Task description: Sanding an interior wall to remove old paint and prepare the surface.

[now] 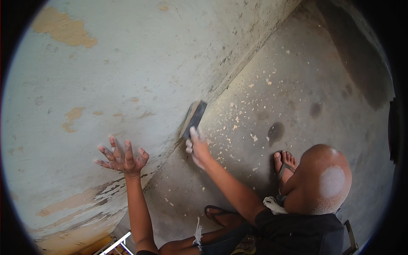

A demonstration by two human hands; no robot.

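Observation:
My right hand is closed on the near end of a dark rectangular sanding block. The block's lighter side lies against the bottom of the wall, just above the floor; hand and block are slightly blurred. My left hand rests on the wall with its fingers spread, holding nothing, and its fingertips are whitened with dust. The pale grey-green wall has tan patches of bare plaster and dark streaks low down near my left forearm.
Paint flakes litter the grey concrete floor along the wall's foot. My bent, dusty knee and sandalled foot are at the right. A metal ladder-like frame stands at the lower left. Dark stains mark the floor.

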